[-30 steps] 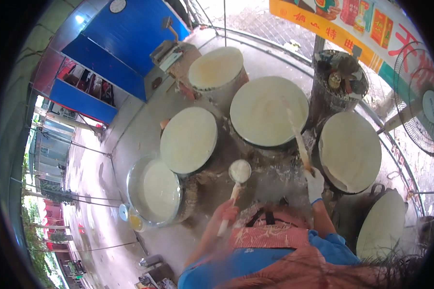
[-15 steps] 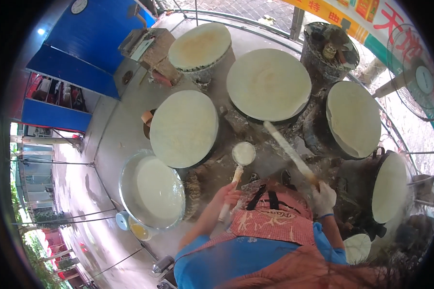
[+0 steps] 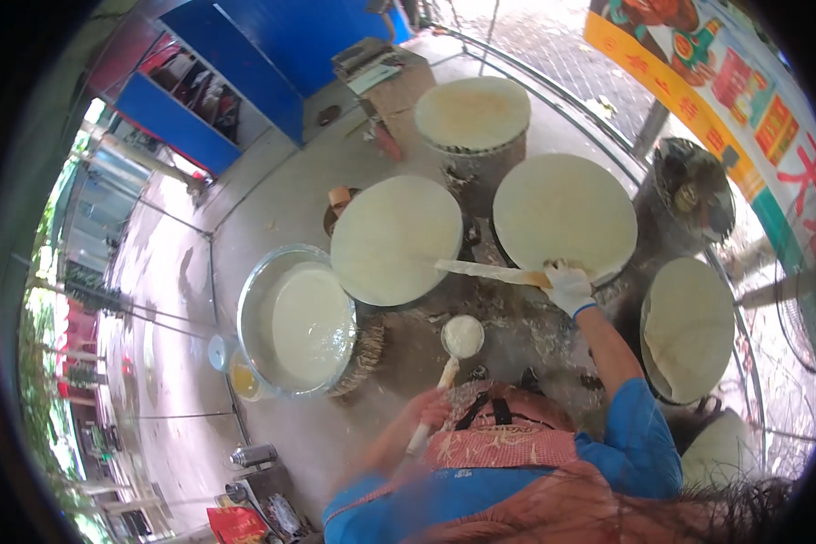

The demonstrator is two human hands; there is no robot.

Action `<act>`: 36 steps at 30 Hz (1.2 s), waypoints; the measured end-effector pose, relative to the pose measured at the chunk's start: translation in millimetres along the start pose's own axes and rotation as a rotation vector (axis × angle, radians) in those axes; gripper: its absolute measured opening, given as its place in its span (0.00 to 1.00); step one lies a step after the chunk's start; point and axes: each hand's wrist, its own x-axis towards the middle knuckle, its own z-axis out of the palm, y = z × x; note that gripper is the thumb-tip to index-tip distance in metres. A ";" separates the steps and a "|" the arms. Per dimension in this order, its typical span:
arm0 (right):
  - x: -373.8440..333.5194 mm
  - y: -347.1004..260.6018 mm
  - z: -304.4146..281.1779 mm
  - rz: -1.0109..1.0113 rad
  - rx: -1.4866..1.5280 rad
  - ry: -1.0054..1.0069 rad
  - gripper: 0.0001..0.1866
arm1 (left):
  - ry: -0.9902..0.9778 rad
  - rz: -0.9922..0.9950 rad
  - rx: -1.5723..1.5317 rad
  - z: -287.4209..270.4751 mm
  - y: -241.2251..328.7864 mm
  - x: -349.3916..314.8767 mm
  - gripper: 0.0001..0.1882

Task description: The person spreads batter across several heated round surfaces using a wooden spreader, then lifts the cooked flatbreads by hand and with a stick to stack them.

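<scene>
My left hand is closed round the pale handle of a ladle, its round cup full of whitish batter. My right hand, in a white glove, grips one end of a long flat wooden scraper coated with batter. The scraper's far tip overlaps the right edge of the left round griddle, which a pale sheet of batter covers. Beyond my right hand, the middle griddle carries another pale round sheet. A large metal basin of white batter stands left of my hands.
Another covered griddle stands at the back. On the right griddle the thin sheet has a lifted edge. A further griddle sits at lower right. A dark drum holding odds and ends stands by the mesh fence. Yellow liquid fills a container beside the basin.
My right hand has moved forward and left with the scraper, whose tip swung from the middle griddle to the left one. My left hand still holds the ladle. The whole view has turned.
</scene>
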 end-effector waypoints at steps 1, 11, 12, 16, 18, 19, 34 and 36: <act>5.0 14.0 5.8 -0.086 -0.031 -0.081 0.12 | -0.012 0.012 -0.027 -4.0 -9.7 -1.0 0.10; 69.8 100.3 -58.2 0.044 -0.017 0.339 0.12 | -0.047 0.079 -0.136 -44.7 -9.4 -20.2 0.08; 76.5 117.6 -71.4 0.189 0.000 0.291 0.13 | -0.081 0.016 -0.048 -46.0 1.6 -20.7 0.18; 84.1 193.6 -123.1 0.419 0.087 0.447 0.14 | -0.022 -0.100 -0.022 -34.3 28.1 -30.1 0.20; 75.4 220.0 -153.1 0.423 -0.006 0.595 0.16 | -0.062 -0.089 0.061 -38.1 38.2 -33.3 0.21; 72.2 229.9 -167.9 0.443 0.003 0.623 0.17 | -0.070 -0.100 0.057 -39.0 41.4 -34.6 0.21; 375.4 226.2 -285.0 0.229 -0.288 0.121 0.17 | -0.432 0.269 -0.334 5.3 6.7 -8.0 0.18; 411.1 205.9 -264.5 0.216 -0.322 0.039 0.16 | -0.506 0.250 -0.288 6.0 7.3 -4.0 0.18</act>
